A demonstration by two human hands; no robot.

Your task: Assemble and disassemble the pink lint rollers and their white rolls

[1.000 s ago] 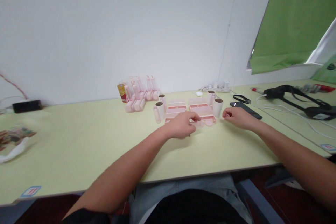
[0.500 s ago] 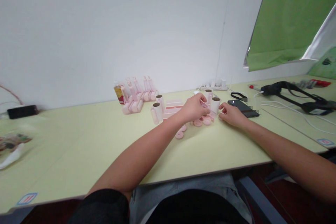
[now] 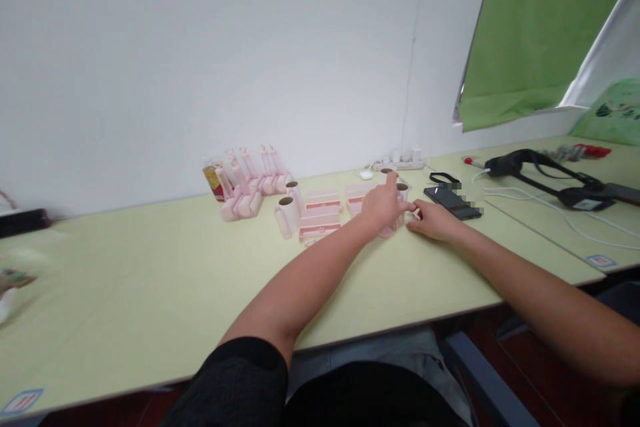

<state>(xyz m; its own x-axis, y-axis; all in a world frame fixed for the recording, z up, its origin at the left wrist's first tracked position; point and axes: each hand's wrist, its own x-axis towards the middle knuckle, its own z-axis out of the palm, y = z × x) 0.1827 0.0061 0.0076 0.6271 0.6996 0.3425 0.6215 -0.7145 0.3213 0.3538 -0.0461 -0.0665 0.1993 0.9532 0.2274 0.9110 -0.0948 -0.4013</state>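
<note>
My left hand (image 3: 383, 207) reaches far across the pale green table (image 3: 150, 280), fingers curled over a white roll with a brown core (image 3: 403, 193) and small pink parts beside it. Whether it grips anything is hidden by the hand. My right hand (image 3: 434, 220) lies on the table just right of it, fingers pinched together, touching the left fingertips. Pink rectangular trays (image 3: 320, 212) sit left of the left hand. Two more white rolls (image 3: 287, 210) stand at the trays' left end.
A cluster of pink handles (image 3: 250, 180) and a small carton (image 3: 214, 180) stand near the wall. A black phone (image 3: 453, 201), a power strip (image 3: 397, 161), cables and a black strap device (image 3: 550, 173) lie to the right. A green cloth (image 3: 540, 27) hangs at top right.
My left hand has gone from the near edge of the trays to the roll farther right. My right hand has closed in until the two hands touch. The view has shifted right.
</note>
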